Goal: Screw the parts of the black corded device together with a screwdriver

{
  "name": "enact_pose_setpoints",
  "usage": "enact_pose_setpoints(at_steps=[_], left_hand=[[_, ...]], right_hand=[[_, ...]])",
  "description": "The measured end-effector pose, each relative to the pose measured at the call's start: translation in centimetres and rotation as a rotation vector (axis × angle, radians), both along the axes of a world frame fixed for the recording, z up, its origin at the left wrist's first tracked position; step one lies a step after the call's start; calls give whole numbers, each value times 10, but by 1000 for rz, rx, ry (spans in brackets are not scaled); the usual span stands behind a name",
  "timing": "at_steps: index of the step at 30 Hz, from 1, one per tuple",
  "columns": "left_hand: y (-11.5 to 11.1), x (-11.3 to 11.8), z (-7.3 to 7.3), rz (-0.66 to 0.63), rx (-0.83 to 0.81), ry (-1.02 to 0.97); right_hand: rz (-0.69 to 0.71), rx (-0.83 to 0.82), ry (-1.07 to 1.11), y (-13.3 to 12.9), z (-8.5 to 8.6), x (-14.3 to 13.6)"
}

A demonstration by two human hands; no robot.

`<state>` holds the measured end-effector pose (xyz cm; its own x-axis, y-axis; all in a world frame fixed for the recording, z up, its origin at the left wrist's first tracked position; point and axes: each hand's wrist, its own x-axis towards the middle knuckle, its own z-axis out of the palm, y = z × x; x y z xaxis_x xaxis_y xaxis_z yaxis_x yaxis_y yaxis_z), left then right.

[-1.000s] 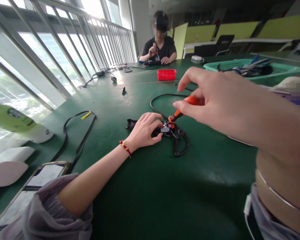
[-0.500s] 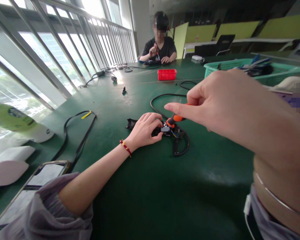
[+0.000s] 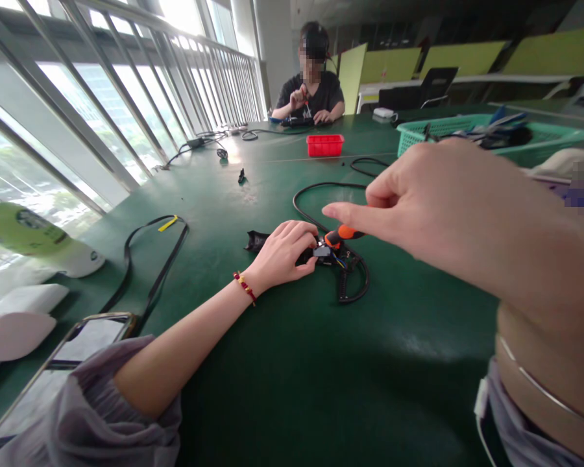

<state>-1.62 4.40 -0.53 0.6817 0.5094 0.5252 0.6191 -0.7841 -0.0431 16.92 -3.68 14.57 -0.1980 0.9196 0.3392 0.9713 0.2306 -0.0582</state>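
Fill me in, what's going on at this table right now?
The person's left hand grips a black device against the green table, with some of its wires exposed. The right hand holds an orange-and-black screwdriver, slanted down to the device's exposed part; whether the tip sits in a screw is too small to tell. A red bin stands farther back, and across the table another person is handling a dark item.
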Motion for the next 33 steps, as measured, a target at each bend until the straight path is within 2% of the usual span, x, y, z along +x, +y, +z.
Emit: enact_pose_setpoints(at_steps=[5, 12, 18, 25, 30, 33], left_hand=[[0, 0, 1, -18, -12, -13], [-2, 1, 1, 0, -20, -1], [-3, 2, 4, -8, -41, -10], [-3, 2, 4, -14, -15, -12], [-3, 3, 4, -8, -58, -22], [-4, 3, 5, -23, -76, -25]], right_hand=[[122, 47, 72, 5, -3, 6], [9, -15, 15, 2, -1, 0], [98, 55, 79, 6, -4, 3], [9, 27, 58, 2, -3, 2], [53, 37, 78, 6, -2, 2], [34, 59, 69, 8, -3, 4]])
